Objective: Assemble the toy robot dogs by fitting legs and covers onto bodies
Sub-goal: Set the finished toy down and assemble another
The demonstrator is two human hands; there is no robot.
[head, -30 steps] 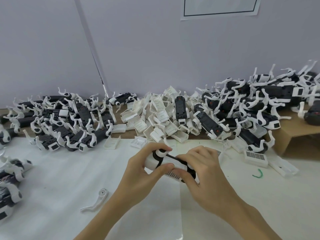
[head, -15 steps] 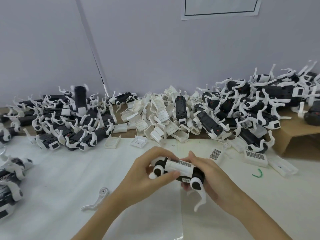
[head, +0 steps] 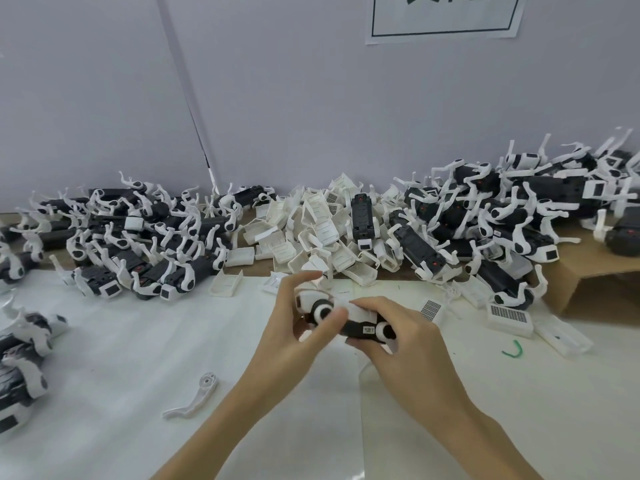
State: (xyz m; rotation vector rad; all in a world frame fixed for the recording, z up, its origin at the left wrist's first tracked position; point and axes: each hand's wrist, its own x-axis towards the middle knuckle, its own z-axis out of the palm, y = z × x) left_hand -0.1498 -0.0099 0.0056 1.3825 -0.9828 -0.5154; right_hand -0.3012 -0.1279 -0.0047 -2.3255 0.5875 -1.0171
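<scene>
A black-and-white toy dog body (head: 360,326) with a white cover on top is held above the white table (head: 121,348), near the middle. My left hand (head: 298,327) grips its left end, thumb across a round white leg joint. My right hand (head: 405,341) wraps around its right end from below and behind. One loose white leg (head: 195,398) lies on the table to the lower left. A heap of white covers (head: 311,233) sits behind the hands.
Piles of bodies with legs fitted lie at back left (head: 138,237) and back right (head: 502,216), the right one partly on a cardboard box (head: 588,271). More dogs (head: 20,358) lie at the left edge. Loose covers (head: 509,315) and a green wire (head: 512,349) lie at right.
The body has been turned in both hands, and the leg that hung below my right hand is no longer visible. In the left pile, a body that stood upright is gone from view.
</scene>
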